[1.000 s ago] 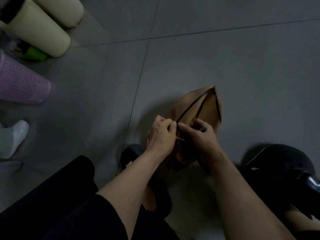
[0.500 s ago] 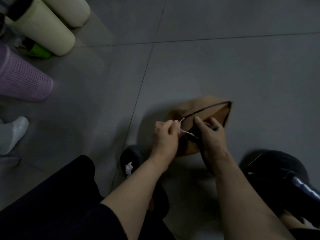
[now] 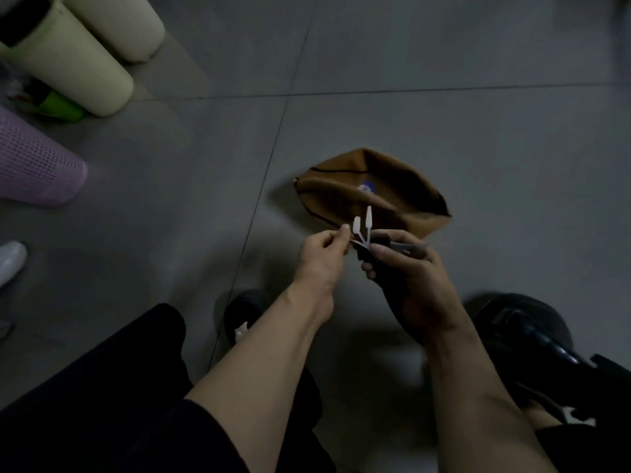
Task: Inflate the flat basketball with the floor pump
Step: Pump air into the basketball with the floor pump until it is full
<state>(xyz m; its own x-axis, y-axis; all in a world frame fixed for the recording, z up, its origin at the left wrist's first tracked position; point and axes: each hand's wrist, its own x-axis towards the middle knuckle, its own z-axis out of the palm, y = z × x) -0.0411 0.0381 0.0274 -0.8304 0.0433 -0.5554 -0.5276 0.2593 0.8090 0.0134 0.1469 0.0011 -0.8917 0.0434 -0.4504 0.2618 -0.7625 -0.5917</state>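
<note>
The flat brown basketball point(image 3: 392, 189) lies crumpled on the grey floor just beyond my hands, free of both. My right hand point(image 3: 406, 268) grips a dark pump hose end point(image 3: 403, 245), with a metal tip pointing right. Small white plastic nozzle adapters point(image 3: 363, 221) stick up between my hands. My left hand point(image 3: 322, 257) pinches at their base with thumb and forefinger. The dark body of the floor pump point(image 3: 532, 339) stands at the lower right.
Two pale green cylinders point(image 3: 75, 52) and a purple mesh basket point(image 3: 34, 165) lie at the upper left. A white shoe point(image 3: 10, 261) is at the left edge. My black shoe point(image 3: 246, 312) and dark trousers fill the bottom.
Both hands have let go of the ball, which now lies on the floor beyond them. The hands hold the hose end and the white adapters up between them.
</note>
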